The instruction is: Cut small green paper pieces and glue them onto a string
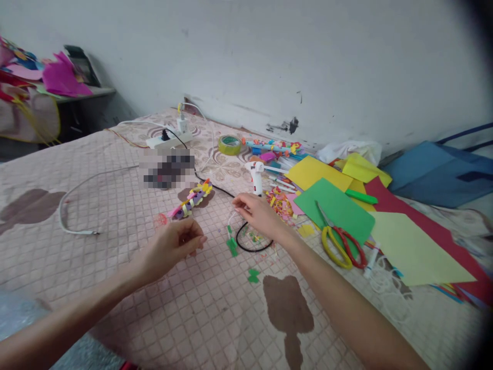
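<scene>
My left hand [179,242] hovers over the quilted cover, its fingers curled in and the thumb bent toward them; whatever it holds, if anything, is hidden. Just behind it lies a decorated stick with yellow, purple and pink paper pieces [192,199]. In front of the glue gun, my right hand [256,209] has its fingers closed together, and I cannot make out what is in them. A thin pale strip shows below its fingertips, near a green paper cutout [231,246]. The white glue gun [256,177] stands behind that hand, its black cord [248,250] looped beneath. Another green cutout [253,276] lies nearer.
Scissors [339,241] with yellow and red handles rest on green paper [335,205], beside yellow and red sheets. Behind are a tape roll [230,145] and a power strip [169,140]. A white cable [63,205] curves at left. Paper scraps [280,202] lie by the glue gun.
</scene>
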Action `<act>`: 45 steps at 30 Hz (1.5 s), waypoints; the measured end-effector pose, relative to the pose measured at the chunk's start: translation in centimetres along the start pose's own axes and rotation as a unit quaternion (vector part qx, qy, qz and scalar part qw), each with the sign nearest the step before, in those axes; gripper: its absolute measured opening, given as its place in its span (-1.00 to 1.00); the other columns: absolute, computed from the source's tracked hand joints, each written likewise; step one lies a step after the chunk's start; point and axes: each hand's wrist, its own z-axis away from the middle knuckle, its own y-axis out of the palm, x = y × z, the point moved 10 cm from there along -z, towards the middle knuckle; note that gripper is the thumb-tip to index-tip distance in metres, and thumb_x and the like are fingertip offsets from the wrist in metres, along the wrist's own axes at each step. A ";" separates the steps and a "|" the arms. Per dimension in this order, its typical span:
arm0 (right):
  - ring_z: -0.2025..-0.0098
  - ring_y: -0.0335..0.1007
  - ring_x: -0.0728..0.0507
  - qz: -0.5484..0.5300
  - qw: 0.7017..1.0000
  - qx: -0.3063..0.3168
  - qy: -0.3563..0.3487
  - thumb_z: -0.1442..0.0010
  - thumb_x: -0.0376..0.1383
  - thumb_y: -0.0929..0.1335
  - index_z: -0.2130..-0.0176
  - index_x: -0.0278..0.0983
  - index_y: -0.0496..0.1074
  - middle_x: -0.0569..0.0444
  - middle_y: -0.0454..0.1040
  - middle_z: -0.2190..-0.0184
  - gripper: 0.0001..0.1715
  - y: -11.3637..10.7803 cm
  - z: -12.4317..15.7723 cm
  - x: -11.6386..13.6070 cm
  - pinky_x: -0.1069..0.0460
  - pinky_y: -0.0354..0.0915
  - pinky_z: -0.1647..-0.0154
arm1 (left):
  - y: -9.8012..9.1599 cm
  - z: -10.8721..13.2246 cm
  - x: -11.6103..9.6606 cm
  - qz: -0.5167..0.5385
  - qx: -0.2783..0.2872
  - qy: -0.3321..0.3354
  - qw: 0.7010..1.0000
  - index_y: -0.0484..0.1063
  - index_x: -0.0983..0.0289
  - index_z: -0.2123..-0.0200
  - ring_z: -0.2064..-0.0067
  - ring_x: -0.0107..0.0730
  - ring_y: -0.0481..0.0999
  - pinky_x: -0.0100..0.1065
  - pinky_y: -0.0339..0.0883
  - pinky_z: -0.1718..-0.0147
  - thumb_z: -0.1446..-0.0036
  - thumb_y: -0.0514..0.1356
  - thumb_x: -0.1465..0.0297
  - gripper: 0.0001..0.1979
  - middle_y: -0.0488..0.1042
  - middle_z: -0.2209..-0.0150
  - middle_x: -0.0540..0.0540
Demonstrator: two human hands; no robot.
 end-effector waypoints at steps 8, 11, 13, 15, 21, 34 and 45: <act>0.14 0.34 -0.12 -0.004 0.995 -0.102 -0.004 -0.21 -0.46 0.24 0.20 -0.25 0.39 -0.01 0.40 0.22 -0.79 -3.7 2.7 1.8 -0.01 0.26 0.11 | -2.1 -1.0 -3.2 -0.193 -0.104 0.098 0.971 0.33 0.28 0.37 0.52 -0.50 0.32 -0.46 0.20 0.54 -0.09 0.14 0.37 -0.91 0.37 0.51 -0.02; 0.32 0.35 -0.08 -0.027 0.997 -0.064 0.036 -0.20 -0.44 0.27 0.33 -0.24 0.39 0.07 0.41 0.40 -0.86 -3.7 5.7 2.4 0.05 0.24 0.29 | -2.6 -0.8 -3.6 -0.234 -0.122 0.116 0.958 0.33 0.28 0.41 0.54 -0.52 0.30 -0.44 0.19 0.52 -0.11 0.13 0.36 -0.89 0.38 0.53 -0.03; 0.39 0.33 -0.06 -0.045 0.996 -0.053 0.063 -0.19 -0.42 0.29 0.38 -0.25 0.39 0.10 0.40 0.46 -0.87 -3.7 7.6 2.4 0.07 0.21 0.36 | -2.8 -0.7 -3.8 -0.261 -0.130 0.139 0.946 0.33 0.28 0.44 0.53 -0.51 0.30 -0.43 0.19 0.50 -0.14 0.11 0.35 -0.86 0.37 0.52 -0.02; 0.41 0.32 -0.05 -0.061 0.992 -0.060 0.091 -0.19 -0.40 0.30 0.39 -0.25 0.39 0.12 0.40 0.47 -0.88 -3.9 8.7 2.0 0.08 0.19 0.39 | -3.0 -0.6 -4.4 -0.282 -0.147 0.165 0.934 0.36 0.28 0.41 0.45 -0.46 0.35 -0.41 0.21 0.46 -0.15 0.10 0.35 -0.86 0.40 0.46 0.02; 0.45 0.29 -0.03 -0.083 0.991 -0.074 0.078 -0.19 -0.35 0.31 0.40 -0.26 0.40 0.13 0.42 0.49 -0.88 -4.5 6.4 1.9 0.09 0.17 0.42 | -0.4 -3.0 -7.5 -0.264 -0.088 0.208 0.938 0.38 0.26 0.23 0.32 -0.39 0.42 -0.40 0.27 0.39 -0.07 0.18 0.40 -0.84 0.46 0.33 0.05; 0.42 0.31 -0.04 -0.083 0.988 -0.060 0.116 -0.17 -0.41 0.28 0.36 -0.27 0.39 0.12 0.41 0.45 -0.89 -3.7 6.2 -1.2 0.08 0.20 0.40 | 8.3 -7.2 -8.3 -0.320 0.105 0.286 0.897 0.46 0.32 0.41 0.26 -0.33 0.45 -0.40 0.27 0.34 0.01 0.14 0.58 -0.88 0.44 0.31 0.12; 0.39 0.31 -0.02 -0.061 0.994 -0.005 0.095 -0.17 -0.42 0.31 0.32 -0.26 0.40 0.10 0.40 0.40 -0.91 -1.3 8.1 1.5 0.09 0.22 0.39 | 3.5 -8.7 -6.9 -0.175 0.005 0.182 0.968 0.39 0.33 0.45 0.52 -0.50 0.35 -0.48 0.19 0.53 -0.04 0.12 0.46 -0.91 0.40 0.56 -0.02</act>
